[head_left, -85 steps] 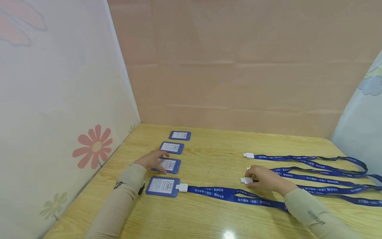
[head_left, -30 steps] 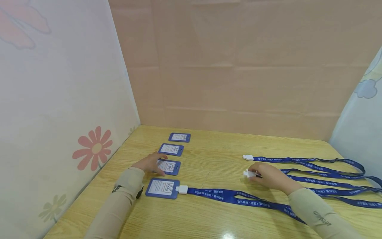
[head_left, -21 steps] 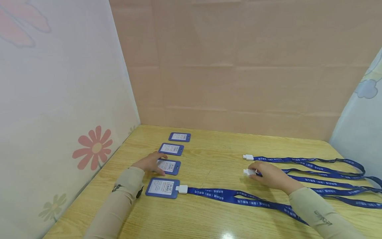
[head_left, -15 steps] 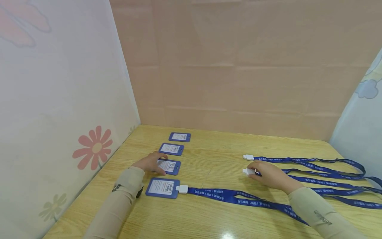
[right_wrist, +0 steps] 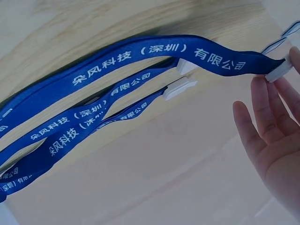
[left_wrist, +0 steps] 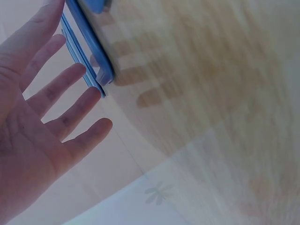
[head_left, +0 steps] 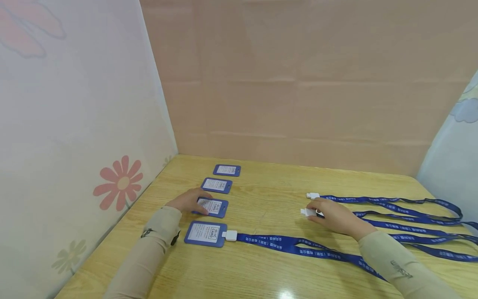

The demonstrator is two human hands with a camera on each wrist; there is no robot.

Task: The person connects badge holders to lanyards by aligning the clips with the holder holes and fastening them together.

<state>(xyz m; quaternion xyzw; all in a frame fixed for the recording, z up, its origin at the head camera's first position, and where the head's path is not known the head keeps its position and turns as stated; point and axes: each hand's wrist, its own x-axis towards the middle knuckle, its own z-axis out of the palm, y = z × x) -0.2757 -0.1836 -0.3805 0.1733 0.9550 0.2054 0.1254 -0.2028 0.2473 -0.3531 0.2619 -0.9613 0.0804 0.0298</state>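
My left hand (head_left: 191,201) is over the left end of the third blue badge holder (head_left: 214,207) from the back, thumb near its front edge and index finger near its far edge. In the left wrist view, the fingers of this hand (left_wrist: 44,126) are spread and fairly straight, beside the holder's edge (left_wrist: 96,44). My right hand (head_left: 332,215) pinches a white lanyard clip (head_left: 308,212) just above the table; the right wrist view shows its blue printed strap (right_wrist: 154,49) trailing away. Two other white clips (right_wrist: 179,88) lie behind it there.
The nearest badge holder (head_left: 205,234) is joined by a white clip (head_left: 230,235) to a flat blue lanyard (head_left: 272,242). Two more holders, including the farthest (head_left: 227,170), lie at the back left. Looped blue lanyards (head_left: 418,201) lie at the right, near the patterned side wall (head_left: 453,153).
My right hand has moved slightly away from me with the clip and now hides the middle clip in the head view. The left hand and the badge holders have barely moved.
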